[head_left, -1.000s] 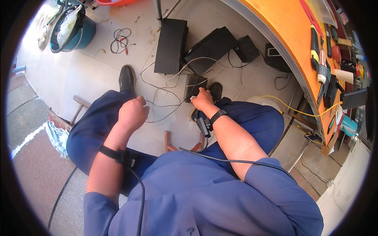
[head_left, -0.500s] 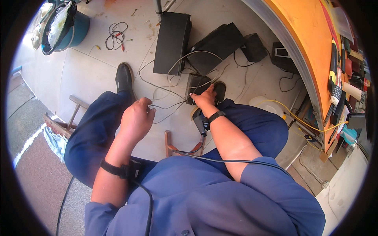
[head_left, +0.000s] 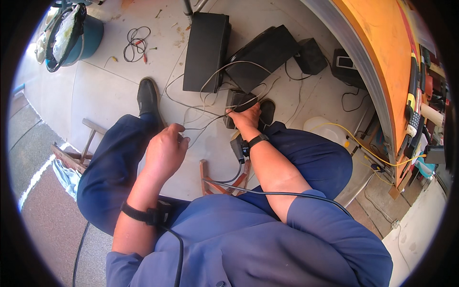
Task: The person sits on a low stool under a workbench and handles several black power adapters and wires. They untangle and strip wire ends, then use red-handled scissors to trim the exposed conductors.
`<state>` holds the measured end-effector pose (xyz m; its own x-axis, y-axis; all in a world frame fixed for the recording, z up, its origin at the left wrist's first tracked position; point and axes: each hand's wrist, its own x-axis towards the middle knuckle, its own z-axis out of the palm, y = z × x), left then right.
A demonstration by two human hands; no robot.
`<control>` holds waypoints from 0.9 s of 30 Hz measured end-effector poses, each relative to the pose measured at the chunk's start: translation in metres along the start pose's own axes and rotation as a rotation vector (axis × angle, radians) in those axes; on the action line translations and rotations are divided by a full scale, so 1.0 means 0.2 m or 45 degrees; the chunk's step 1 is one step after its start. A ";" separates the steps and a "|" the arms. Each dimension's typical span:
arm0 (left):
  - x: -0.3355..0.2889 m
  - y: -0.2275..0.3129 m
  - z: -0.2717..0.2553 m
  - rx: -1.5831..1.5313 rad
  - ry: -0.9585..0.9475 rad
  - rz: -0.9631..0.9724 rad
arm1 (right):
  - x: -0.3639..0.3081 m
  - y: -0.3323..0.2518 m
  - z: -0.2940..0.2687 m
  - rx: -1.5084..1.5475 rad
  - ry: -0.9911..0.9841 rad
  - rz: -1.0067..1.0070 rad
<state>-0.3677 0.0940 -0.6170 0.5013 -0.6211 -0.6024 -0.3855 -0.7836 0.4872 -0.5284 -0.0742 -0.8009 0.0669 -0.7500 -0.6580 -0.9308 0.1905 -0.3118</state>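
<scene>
My left hand (head_left: 167,149) is held above the floor between my knees, its fingers pinched on a thin grey cable (head_left: 195,128). That cable runs right to a tangle of loops (head_left: 210,85) draped over the black boxes. My right hand (head_left: 245,117) grips the near right side of a small black box (head_left: 232,101), beside my right shoe (head_left: 268,113). Its thumb lies over the box, while some fingertips are hidden. Just beyond are a large upright black box (head_left: 205,52) and a tilted black box (head_left: 263,57), both resembling speaker cabinets.
Another small black box (head_left: 311,56) and a dark device (head_left: 348,69) sit by the curved metal edge of an orange panel (head_left: 373,38). Tools (head_left: 412,105) line the right. A coiled cable (head_left: 136,44) and teal bucket (head_left: 93,38) are far left. A low wooden stool (head_left: 205,179) shows beneath me.
My right hand's thumb has drawn in against the small black box, and its fingers look less spread. My left hand stays almost in place with the cable. The view has shifted slightly.
</scene>
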 end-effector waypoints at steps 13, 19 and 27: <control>0.00 0.07 -0.01 0.048 0.050 0.139 | -0.09 0.16 -0.28 0.381 -0.580 0.181; 0.01 0.12 0.00 0.069 0.020 0.154 | -0.28 0.12 -0.61 0.616 -1.031 0.386; -0.02 0.19 0.02 -0.498 -0.211 -0.038 | -0.51 -0.01 -0.89 0.880 -1.203 0.190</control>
<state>-0.3863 0.0670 -0.5988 0.3641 -0.6168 -0.6978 -0.0335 -0.7575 0.6520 -0.5975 -0.1116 -0.6111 0.4835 0.0197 -0.8751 -0.5789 0.7571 -0.3028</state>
